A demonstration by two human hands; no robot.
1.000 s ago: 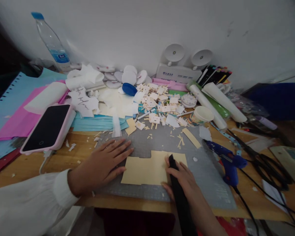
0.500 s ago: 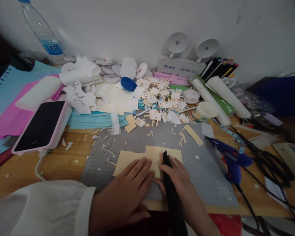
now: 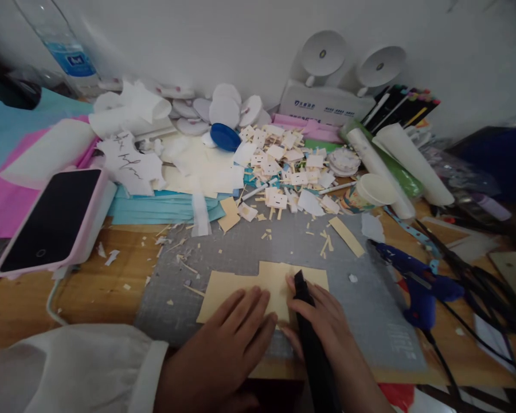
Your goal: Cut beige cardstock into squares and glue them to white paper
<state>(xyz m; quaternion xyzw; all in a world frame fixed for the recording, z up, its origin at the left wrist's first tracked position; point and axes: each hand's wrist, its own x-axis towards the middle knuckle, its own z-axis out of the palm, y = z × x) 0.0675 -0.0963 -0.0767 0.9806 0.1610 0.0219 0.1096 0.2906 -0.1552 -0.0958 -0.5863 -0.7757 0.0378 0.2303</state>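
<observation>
A cream-coloured piece of card (image 3: 227, 289) with a stepped top edge lies on the grey cutting mat (image 3: 370, 321). My left hand (image 3: 236, 332) rests flat on the card's lower middle, fingers stretched out and holding nothing. At the card's right part is my right hand (image 3: 322, 321), with a long black utility knife (image 3: 312, 344) held under the thumb. The knife's slanted tip points away from me over the card, and its other end runs out of the picture at the bottom. My right fingers cover part of the card's right side.
Behind the card lie a heap of small cream card figures with faces (image 3: 279, 158) and loose scraps. A blue glue gun (image 3: 417, 281) and black scissors (image 3: 485, 287) are on the right. A pink-cased phone (image 3: 54, 218) lies left. A paper cup (image 3: 372, 192) stands farther back.
The view has shifted a little, so the things on the table sit slightly differently in it. My left hand stays flat on the card and my right hand keeps the knife.
</observation>
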